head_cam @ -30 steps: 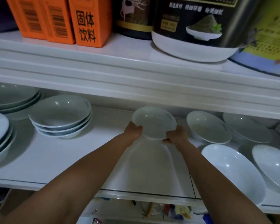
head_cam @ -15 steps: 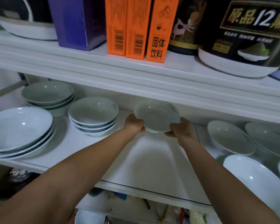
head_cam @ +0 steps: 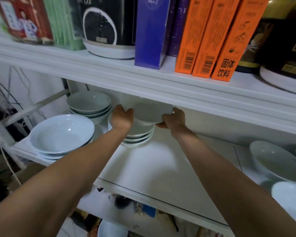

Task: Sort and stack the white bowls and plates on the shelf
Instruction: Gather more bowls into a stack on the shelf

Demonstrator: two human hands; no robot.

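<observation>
Bowl [head_cam: 150, 112] is gripped at its rim by fingers of left hand [head_cam: 122, 117] and right hand [head_cam: 173, 119], held just above the middle stack [head_cam: 138, 138] on the shelf [head_cam: 161, 168]. Far stack [head_cam: 89, 104] and near stack [head_cam: 61, 134] at left are built. Loose bowls [head_cam: 273, 161] at right are judged not yet sorted.

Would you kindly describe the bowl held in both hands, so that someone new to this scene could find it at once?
Start at the white lower shelf beneath the three orange boxes. Towards its back, a pale bowl is gripped by the left hand and the right hand. It alone is held up, over a stack of similar bowls; the others sit on the shelf.
</observation>
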